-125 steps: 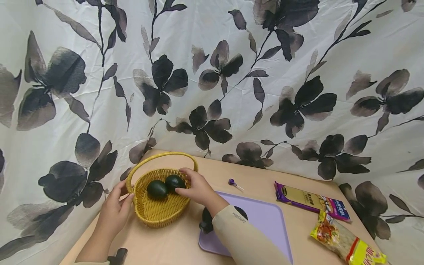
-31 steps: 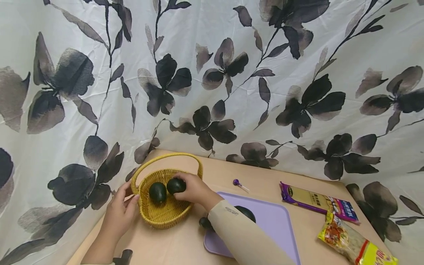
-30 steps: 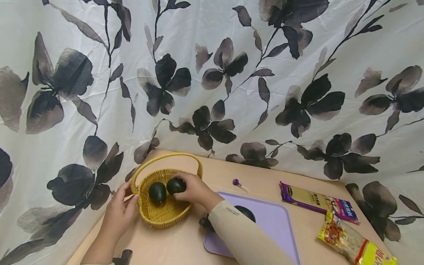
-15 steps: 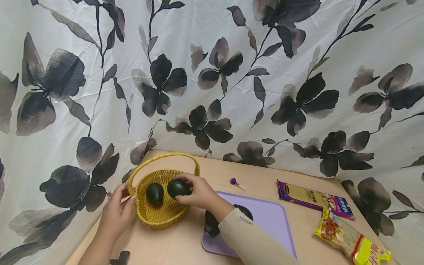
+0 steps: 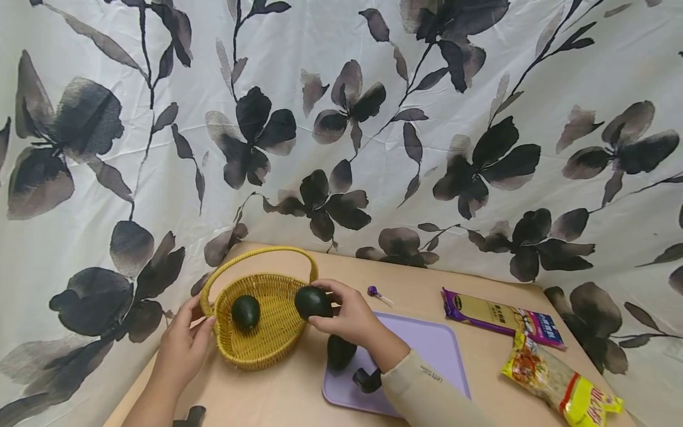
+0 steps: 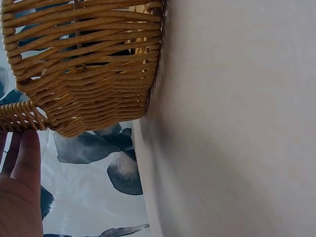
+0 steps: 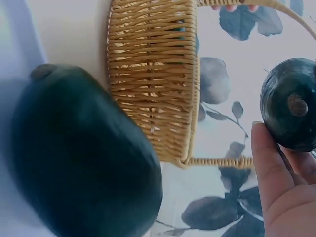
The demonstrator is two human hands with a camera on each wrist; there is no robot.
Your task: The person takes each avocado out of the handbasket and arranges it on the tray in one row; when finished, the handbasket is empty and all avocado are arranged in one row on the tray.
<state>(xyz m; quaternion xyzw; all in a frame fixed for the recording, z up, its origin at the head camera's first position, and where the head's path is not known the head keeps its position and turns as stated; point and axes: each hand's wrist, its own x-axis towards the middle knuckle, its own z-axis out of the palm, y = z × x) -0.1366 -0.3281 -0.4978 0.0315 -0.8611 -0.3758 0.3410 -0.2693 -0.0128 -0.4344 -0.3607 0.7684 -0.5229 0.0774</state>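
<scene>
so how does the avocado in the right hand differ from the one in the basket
The held avocado is gripped by the right hand; the basket avocado is not held. The held avocado is above the rim of the basket, while the basket avocado lies inside it. In the head view, the held avocado looks wider than tall, the basket avocado slightly taller than wide. Both are dark green and rounded.

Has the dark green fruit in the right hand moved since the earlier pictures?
Yes: in the head view, the held fruit has moved rightward, closer to the purple lollipop.
</scene>
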